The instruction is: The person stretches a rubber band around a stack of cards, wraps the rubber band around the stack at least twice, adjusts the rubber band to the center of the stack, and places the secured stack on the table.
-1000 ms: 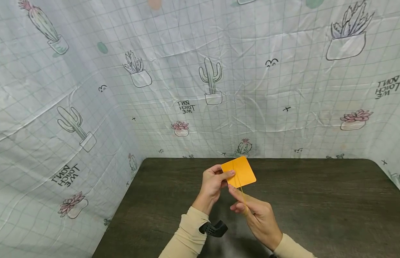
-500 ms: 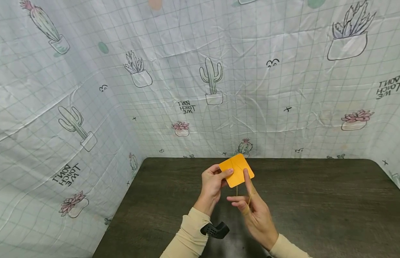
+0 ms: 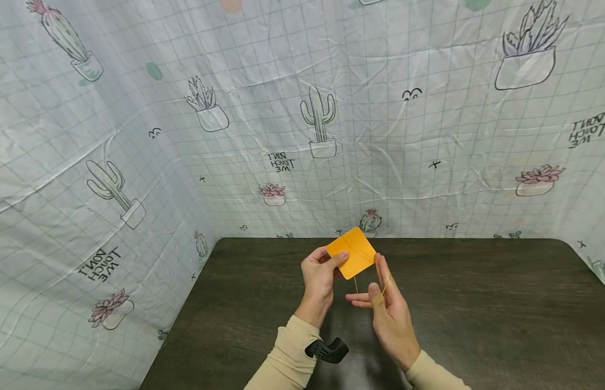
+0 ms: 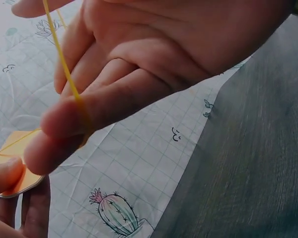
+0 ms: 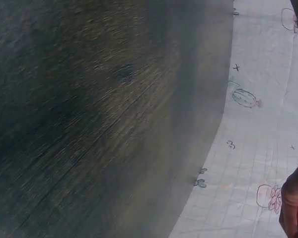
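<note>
My left hand (image 3: pixel 318 276) pinches a thin orange square card (image 3: pixel 355 259) with rounded corners, its thumb flat on the front. A thin yellow rubber band (image 4: pixel 64 64) crosses the card's face and stretches from its edges to my right hand (image 3: pixel 392 317). In the head view, the right index and middle fingers stand straight at the card's right corner, while other fingers point left beneath it. The band loops over the extended fingers in the left wrist view, their tips right at the card (image 4: pixel 26 141). Part of a hand (image 5: pixel 294 203) shows low in the right wrist view.
A dark wood-grain table (image 3: pixel 468 303) lies beneath both hands. Behind and to the left hangs a white gridded curtain (image 3: pixel 380 135) with cactus drawings. My left wrist wears a black strap (image 3: pixel 327 350).
The right fingers have risen from below the card to its right corner and straightened, drawing the band across the card. The left hand and card have shifted slightly up and left.
</note>
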`<state>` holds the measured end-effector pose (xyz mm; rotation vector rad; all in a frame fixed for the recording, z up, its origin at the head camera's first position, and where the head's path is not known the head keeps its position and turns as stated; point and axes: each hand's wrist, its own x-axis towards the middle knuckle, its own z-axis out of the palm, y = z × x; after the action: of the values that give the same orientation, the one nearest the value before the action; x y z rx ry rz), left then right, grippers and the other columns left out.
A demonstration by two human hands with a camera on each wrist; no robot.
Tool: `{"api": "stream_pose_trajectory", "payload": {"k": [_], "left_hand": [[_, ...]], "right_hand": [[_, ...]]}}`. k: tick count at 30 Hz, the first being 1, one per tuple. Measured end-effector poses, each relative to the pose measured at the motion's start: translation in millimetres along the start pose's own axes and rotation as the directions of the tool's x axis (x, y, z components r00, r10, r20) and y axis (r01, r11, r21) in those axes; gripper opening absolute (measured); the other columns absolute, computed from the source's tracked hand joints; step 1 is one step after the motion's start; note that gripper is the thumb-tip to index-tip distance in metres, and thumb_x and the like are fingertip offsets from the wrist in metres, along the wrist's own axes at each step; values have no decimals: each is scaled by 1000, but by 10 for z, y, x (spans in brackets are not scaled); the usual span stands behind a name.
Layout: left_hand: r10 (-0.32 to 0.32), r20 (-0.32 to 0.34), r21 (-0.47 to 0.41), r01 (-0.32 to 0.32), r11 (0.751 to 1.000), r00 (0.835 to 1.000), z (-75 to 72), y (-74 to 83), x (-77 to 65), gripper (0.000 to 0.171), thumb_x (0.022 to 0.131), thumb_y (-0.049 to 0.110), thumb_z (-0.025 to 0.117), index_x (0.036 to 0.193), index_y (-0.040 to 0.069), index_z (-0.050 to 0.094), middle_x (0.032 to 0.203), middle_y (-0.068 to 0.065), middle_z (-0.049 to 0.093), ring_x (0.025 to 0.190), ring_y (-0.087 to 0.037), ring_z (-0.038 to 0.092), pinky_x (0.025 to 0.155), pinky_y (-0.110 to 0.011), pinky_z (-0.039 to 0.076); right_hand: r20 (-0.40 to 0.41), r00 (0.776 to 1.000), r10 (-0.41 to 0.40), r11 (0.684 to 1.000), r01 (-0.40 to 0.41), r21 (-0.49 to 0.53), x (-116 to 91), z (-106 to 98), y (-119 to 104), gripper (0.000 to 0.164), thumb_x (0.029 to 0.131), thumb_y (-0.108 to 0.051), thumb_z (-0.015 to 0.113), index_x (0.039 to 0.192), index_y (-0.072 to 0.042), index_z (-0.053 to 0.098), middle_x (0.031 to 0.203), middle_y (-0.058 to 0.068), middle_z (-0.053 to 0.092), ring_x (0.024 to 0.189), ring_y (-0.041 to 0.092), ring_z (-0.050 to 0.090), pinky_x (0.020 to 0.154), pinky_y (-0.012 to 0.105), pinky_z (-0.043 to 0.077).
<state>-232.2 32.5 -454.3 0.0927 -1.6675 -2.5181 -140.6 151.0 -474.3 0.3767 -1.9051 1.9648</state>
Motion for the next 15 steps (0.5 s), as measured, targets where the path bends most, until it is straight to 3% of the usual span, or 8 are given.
{"api": "stream_pose_trajectory", "payload": {"k": [8, 15], "left_hand": [[98, -27, -8, -98, 995, 995, 8, 3, -4, 20, 76, -6, 84, 93, -10, 74, 84, -9, 64, 73, -21, 70, 62, -30, 59], [125, -67, -2, -126, 992, 990, 19, 9, -6, 20, 76, -3, 85, 92, -9, 74, 84, -9, 65, 72, -20, 70, 62, -31, 59]], "right_hand": [[-46, 995, 84, 994, -80, 77, 32, -28, -41, 51, 112, -13, 32, 161, -15, 19, 164, 8, 24, 86, 25, 74, 78, 36, 59], [-75, 986, 147, 984, -138, 116, 34, -22, -93, 50, 112, -22, 30, 160, -12, 21, 163, 8, 29, 83, 25, 75, 75, 38, 60]]}}
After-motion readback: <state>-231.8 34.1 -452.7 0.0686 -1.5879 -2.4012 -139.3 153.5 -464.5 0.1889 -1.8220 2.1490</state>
